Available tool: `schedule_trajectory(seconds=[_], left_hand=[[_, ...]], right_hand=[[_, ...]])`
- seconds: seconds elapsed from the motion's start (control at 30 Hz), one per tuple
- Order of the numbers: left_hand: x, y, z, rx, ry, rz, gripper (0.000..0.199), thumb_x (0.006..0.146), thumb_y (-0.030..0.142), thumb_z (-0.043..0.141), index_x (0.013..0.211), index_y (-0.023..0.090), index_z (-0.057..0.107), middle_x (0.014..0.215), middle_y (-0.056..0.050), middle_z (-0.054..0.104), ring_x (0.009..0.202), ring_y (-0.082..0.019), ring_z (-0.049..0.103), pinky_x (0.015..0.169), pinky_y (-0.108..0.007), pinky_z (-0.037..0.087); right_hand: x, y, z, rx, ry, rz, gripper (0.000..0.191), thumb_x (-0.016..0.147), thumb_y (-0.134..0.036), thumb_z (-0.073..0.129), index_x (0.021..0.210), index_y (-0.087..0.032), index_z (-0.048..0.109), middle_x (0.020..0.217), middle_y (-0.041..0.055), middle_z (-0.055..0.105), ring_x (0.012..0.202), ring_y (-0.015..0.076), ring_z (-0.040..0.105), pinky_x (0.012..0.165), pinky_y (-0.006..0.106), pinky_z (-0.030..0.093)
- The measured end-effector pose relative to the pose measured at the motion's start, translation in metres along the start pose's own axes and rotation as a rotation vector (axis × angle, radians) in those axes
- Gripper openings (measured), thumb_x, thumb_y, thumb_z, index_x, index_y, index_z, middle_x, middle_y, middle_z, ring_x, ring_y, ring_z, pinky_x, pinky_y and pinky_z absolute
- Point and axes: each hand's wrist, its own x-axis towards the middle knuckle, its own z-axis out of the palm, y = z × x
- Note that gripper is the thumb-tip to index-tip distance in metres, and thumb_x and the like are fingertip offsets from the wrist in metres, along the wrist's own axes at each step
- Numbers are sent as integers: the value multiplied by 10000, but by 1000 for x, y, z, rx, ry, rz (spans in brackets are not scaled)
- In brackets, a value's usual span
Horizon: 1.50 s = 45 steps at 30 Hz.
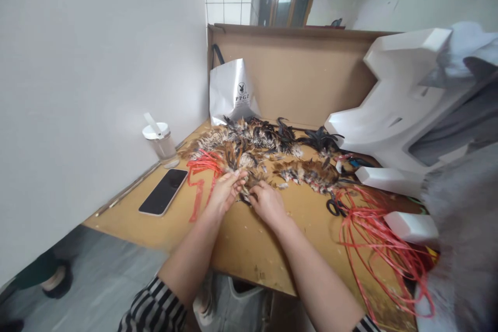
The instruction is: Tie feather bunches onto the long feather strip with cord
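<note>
My left hand (229,190) and right hand (267,202) pinch at brown feathers (251,179) near the table's (249,249) front; I can't tell how firmly. Red plastic strips (204,162) lie beside the left, a smartphone (163,192) further left, and behind, a silver bag (229,91).

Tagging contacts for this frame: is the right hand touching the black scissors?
Apart. The head view shows bare tabletop between the right hand and the black scissors.

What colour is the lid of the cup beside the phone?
White, on the cup; the lid shows in the head view.
</note>
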Motion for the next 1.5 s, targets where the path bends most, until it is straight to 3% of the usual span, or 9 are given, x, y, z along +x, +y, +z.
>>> schedule_trajectory(seconds=[0.2,0.43,0.57,0.67,0.97,1.07,1.23,1.4,1.5], left_hand=[[-1,1,1,-30,-11,4,168,695,147,637,855,107,606,835,-67,671,562,-60,575,452,-132,413],[-2,2,0,-62,1,-6,185,706,146,625,886,109,603,829,-53,666,562,-56,575,451,-131,416],[-2,2,1,-62,-1,-17,177,714,139,614,888,114,599,822,-51,666,553,-52,570,459,-133,420],[-2,2,1,-59,7,-31,163,719,140,608,879,115,597,825,-55,666,549,-54,566,453,-135,415],[-2,-1,0,-39,-42,-57,165,704,161,633,856,110,592,866,-76,664,569,-66,573,442,-140,420],[-2,-1,0,-37,-41,-61,157,707,160,632,849,107,590,874,-77,663,575,-65,574,447,-140,425],[-3,-1,0,-37,-52,-66,143,705,162,635,827,107,584,864,-77,662,571,-66,572,447,-142,429],[-5,0,2,-32,-58,-85,144,715,147,624,849,106,588,842,-75,663,560,-60,568,459,-140,434],[-4,-1,2,-20,-55,-100,148,716,148,623,853,105,591,838,-79,665,554,-60,570,458,-139,433]], right_hand=[[3,5,6,54,-3,114,188,756,-236,456,700,-198,631,793,52,627,698,152,561,624,241,349],[12,29,11,658,62,355,165,643,-266,500,647,-156,623,596,15,617,539,126,522,536,221,375],[13,33,12,833,52,312,173,625,-280,532,661,-138,624,607,21,618,527,121,508,530,224,390],[11,31,10,781,62,244,167,642,-285,539,669,-149,631,611,17,617,535,119,500,545,223,386],[13,39,-4,798,325,317,343,778,-432,430,750,-146,617,624,15,576,584,133,483,565,230,367],[13,42,-6,813,253,278,284,740,-396,493,734,-141,617,640,21,586,587,132,489,562,230,370],[9,50,-8,672,-28,195,134,658,-271,554,648,-153,617,606,16,596,549,126,496,536,224,357],[6,47,-12,356,-60,114,69,623,-181,550,611,-183,618,653,15,608,581,123,504,538,221,316],[5,42,-12,253,-99,140,81,602,-144,545,586,-189,610,609,18,597,550,123,490,528,230,298]])
